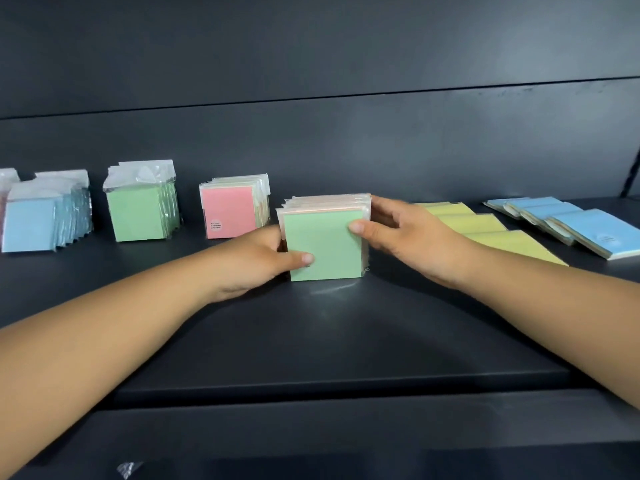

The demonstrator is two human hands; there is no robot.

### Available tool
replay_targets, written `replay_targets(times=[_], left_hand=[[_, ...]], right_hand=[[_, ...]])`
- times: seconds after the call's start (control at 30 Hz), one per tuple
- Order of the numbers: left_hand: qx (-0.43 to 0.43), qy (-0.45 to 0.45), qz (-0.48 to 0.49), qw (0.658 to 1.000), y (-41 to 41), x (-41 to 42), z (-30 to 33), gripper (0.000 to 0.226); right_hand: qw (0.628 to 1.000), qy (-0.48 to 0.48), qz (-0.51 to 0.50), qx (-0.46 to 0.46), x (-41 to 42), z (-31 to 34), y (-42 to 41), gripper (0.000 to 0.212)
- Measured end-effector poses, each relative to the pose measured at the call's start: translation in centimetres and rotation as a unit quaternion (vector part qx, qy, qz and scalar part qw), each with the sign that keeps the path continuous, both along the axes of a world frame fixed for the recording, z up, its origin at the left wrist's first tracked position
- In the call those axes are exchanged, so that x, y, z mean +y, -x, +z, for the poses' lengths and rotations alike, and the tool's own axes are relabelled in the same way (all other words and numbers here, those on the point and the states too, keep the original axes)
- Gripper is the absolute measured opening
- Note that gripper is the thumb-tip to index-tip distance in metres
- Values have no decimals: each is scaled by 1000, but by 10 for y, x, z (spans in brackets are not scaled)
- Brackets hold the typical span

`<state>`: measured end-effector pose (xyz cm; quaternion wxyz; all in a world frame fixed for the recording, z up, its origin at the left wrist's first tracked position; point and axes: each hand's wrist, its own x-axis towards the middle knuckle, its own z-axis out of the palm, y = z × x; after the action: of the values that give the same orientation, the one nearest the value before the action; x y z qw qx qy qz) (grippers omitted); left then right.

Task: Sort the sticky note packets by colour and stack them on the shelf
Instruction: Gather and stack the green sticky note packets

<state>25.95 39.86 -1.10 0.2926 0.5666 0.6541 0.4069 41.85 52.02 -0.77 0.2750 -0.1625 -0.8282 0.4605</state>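
A bundle of sticky note packets (325, 244) stands upright at the middle of the dark shelf (311, 341), a green packet facing me and pinkish ones behind. My left hand (256, 261) grips its left side, thumb on the lower front. My right hand (391, 233) grips its right side, thumb on the upper front, fingers behind. Sorted rows stand to the left: a blue row (31, 223), a green row (138, 216) and a pink row (232, 213).
To the right, yellow packets (485, 230) lie flat in an overlapping line, and blue packets (575, 226) lie the same way beyond them. The shelf's back wall (311, 133) rises behind. A scrap of clear wrap (128, 468) lies on the lower ledge.
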Motion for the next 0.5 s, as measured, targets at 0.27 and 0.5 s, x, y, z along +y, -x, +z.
replay_targets(times=[0.27,0.5], left_hand=[[36,-22,114,993,8,42,-15,32],[23,-18,174,984,32,93,-9,31]], right_hand=[[991,-47,-82,-92,16,3,15,26],[987,80,-116,-73,61,7,64,25]])
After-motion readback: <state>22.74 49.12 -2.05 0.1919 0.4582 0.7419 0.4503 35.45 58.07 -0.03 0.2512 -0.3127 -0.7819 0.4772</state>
